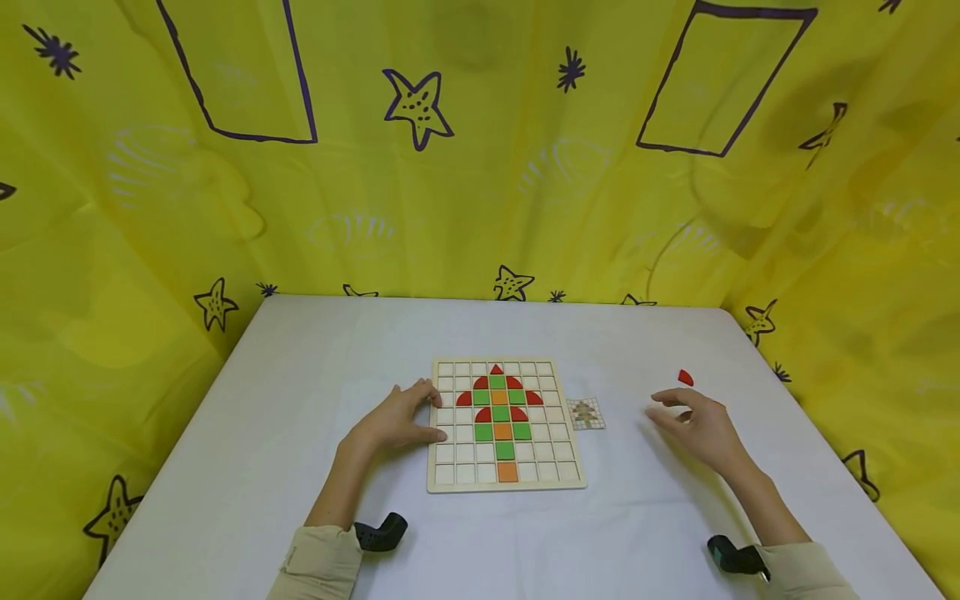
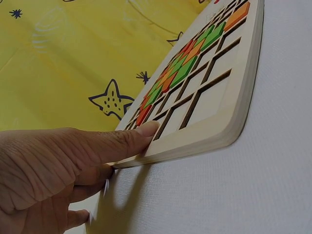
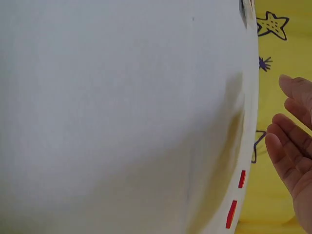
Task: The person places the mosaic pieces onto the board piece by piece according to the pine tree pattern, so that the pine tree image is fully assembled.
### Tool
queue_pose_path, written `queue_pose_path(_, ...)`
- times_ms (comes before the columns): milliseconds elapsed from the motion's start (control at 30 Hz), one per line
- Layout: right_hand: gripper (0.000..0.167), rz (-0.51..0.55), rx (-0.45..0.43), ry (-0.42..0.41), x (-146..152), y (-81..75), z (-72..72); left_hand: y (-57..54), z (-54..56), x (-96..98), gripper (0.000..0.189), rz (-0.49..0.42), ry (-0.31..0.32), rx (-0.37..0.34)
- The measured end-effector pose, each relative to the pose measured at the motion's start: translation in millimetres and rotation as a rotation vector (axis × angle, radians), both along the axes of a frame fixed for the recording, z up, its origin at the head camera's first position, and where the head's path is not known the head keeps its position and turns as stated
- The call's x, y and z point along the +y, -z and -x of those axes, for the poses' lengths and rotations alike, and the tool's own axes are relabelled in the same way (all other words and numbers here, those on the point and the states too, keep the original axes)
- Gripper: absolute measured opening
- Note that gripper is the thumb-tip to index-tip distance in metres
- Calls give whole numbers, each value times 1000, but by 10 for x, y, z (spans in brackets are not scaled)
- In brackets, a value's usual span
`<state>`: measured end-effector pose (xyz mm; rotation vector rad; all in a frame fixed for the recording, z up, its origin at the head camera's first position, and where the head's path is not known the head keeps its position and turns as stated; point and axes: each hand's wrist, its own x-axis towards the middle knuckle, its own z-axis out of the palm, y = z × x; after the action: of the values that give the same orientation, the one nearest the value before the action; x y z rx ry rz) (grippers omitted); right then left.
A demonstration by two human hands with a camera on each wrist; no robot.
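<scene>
My left hand [image 1: 399, 418] holds the left edge of a square wooden grid board [image 1: 567, 482]. In the left wrist view the thumb [image 2: 141, 134] lies on the board's frame, while the other fingers are partly hidden beside its edge. Green, orange and red tiles form a tree-like pattern on the board, with a red triangle [image 1: 497, 369] at the top and an orange square [image 1: 507, 472] at the bottom. My right hand [image 1: 701, 429] hovers above the table to the right, fingers loosely bent, nothing between them. Just beyond it lies a red rounded piece [image 1: 686, 377]; the right wrist view shows two red pieces [image 3: 231, 214].
A small pattern card [image 1: 587, 413] lies against the board's right side, printed with a similar tree on a grid. The white-covered table [image 1: 337, 333] is bordered by a yellow curtain [image 1: 465, 208] at the back and sides. Dark wrist devices [image 1: 381, 533] sit by both sleeves.
</scene>
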<state>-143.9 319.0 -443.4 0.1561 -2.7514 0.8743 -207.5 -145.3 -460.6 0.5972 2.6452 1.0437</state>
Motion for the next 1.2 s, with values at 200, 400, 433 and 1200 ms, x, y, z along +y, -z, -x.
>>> queue_pose_path(200,35,22,-17,72,244,23,-23,-2,3,3,41,0,1,-2)
queue_pose_path(400,42,28,-63,129,448,40,-23,-2,10,-10,41,-2,12,-1)
queue_pose_path(433,42,23,-66,135,478,43,-19,-5,9,-13,41,-4,15,-1)
queue_pose_path(1200,31,-29,-100,171,884,234,81,-25,12,-6,42,-18,22,-13)
